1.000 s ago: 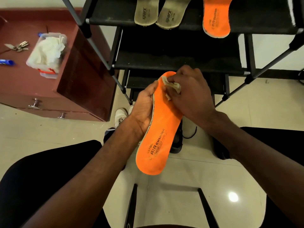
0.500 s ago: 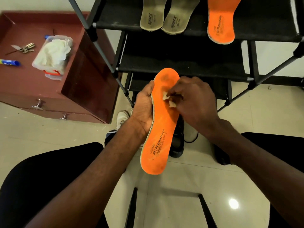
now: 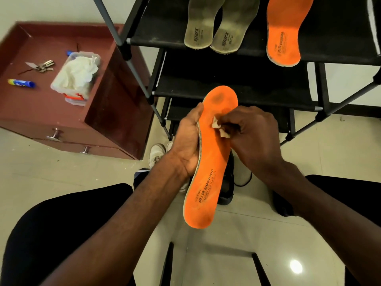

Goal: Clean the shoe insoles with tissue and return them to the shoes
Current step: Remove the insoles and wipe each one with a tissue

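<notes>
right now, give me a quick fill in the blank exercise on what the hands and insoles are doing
1. The left hand holds an insole coloured ____.
2. The right hand pinches a crumpled ____ against it.
3. On the rack shelf lie two grey insoles printed ____.
4. The tissue box sits on the ____ cabinet.

Missing: orange; tissue; sparx; red-brown

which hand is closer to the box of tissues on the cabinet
Left. The left hand grips the orange insole on the side facing the tissue box; the right hand, wiping, is beyond the insole.
</notes>
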Motion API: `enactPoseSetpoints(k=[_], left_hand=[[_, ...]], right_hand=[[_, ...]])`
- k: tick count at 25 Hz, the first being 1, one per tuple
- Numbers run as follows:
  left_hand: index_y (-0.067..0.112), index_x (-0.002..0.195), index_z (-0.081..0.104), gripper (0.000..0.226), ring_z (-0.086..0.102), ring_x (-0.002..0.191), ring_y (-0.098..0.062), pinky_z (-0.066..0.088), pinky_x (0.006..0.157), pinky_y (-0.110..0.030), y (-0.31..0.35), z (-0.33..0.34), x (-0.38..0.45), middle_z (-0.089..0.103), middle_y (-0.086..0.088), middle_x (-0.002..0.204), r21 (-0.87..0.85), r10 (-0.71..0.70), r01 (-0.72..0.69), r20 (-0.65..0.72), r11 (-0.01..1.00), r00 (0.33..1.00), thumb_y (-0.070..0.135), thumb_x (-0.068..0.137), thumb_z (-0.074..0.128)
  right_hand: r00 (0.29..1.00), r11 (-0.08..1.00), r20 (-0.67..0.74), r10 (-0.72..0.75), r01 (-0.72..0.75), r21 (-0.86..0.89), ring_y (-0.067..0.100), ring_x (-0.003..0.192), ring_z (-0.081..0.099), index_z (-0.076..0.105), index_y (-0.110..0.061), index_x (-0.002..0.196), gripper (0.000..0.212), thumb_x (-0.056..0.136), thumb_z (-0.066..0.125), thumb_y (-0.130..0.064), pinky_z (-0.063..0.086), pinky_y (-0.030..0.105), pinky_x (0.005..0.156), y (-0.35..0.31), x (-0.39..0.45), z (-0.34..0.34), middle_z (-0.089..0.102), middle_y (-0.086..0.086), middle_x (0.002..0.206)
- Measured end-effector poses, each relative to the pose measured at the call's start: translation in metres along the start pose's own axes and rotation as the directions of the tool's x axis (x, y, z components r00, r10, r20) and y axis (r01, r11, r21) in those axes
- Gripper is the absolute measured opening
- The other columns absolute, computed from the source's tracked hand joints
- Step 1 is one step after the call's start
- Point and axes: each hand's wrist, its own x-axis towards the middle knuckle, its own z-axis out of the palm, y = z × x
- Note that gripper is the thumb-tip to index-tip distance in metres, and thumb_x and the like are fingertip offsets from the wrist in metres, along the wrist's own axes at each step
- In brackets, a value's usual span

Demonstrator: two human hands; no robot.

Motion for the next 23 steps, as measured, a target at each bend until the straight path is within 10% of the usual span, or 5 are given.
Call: enactPoseSetpoints(k=[4,8,13,17,23], left_hand=[[0.007,0.114,0.08,0.059,0.069,0.094,-0.022,0.05,0.102,-0.037,0.001,0.002,0.0,0.072,-0.011,0.101,0.042,0.044,-0.042,-0.052,0.998,0.998,0.054,0.106,0.044],[0.004,0.155,0.045,0.083,0.028,0.141,-0.027,0.009,0.129,-0.039,0.002,-0.01,0.004,0.037,-0.016,0.162,-0.049,-0.003,0.005,0.044,0.999,0.999,0.055,0.092,0.067],[0.009,0.129,0.066,0.058,0.073,0.104,-0.026,0.058,0.096,-0.041,0.002,-0.013,-0.004,0.076,-0.012,0.11,-0.086,-0.018,0.018,-0.001,0.996,1.0,0.055,0.108,0.036],[0.003,0.15,0.05,0.065,0.057,0.134,-0.032,0.051,0.109,-0.043,0.006,-0.013,-0.004,0.057,-0.016,0.138,-0.121,0.015,-0.01,0.033,0.993,0.999,0.051,0.107,0.042],[0.009,0.112,0.072,0.051,0.077,0.081,-0.025,0.065,0.074,-0.037,0.001,-0.004,-0.012,0.078,-0.012,0.088,-0.041,-0.01,0.009,-0.04,0.999,0.999,0.047,0.109,0.037]], right_hand=[[0.989,0.992,-0.101,0.111,-0.105,0.063,0.017,0.09,0.068,0.081,-0.016,0.105,0.023,0.088,0.07,-0.007,0.058,0.044,0.082,-0.015,0.002,0.004,0.077,-0.003,0.097],[0.997,0.989,0.068,-0.019,0.008,0.151,0.012,0.089,0.07,0.082,-0.016,0.101,0.026,0.084,0.074,0.002,0.058,0.04,0.085,-0.034,-0.004,0.004,0.077,-0.005,0.095],[0.999,1.0,-0.041,0.029,-0.029,-0.002,0.023,0.09,0.069,0.08,-0.009,0.105,0.026,0.087,0.067,0.004,0.059,0.047,0.081,-0.025,0.01,-0.002,0.077,0.004,0.099],[0.993,0.986,0.088,-0.073,0.059,0.158,0.014,0.087,0.07,0.081,-0.012,0.097,0.025,0.083,0.065,0.001,0.058,0.041,0.085,-0.044,0.009,0.004,0.076,-0.001,0.093],[1.0,1.0,-0.017,0.001,-0.001,-0.029,0.024,0.088,0.071,0.081,-0.011,0.097,0.024,0.081,0.072,0.005,0.058,0.038,0.08,-0.023,0.023,-0.008,0.076,0.004,0.094]])
